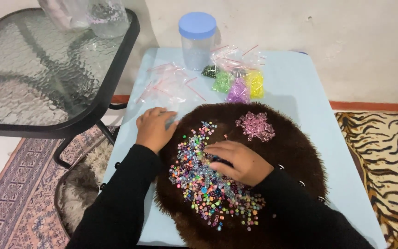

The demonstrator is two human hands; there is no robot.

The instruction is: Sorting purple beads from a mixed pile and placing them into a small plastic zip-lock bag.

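We see small pale blue table (296, 92) set against wall, carrying most things. Round dark brown furry mat (296, 147) covers its near middle, edge hanging over front. Behind mat: clear plastic jar with blue lid (197, 39) upright near back edge; just beside it, cluster of small zip bags of beads (236, 80), green, purple, yellow, dark; to their left, empty clear zip bags (169, 85) lying flat. Our left hand (154, 129) rests on tabletop at mat's left edge
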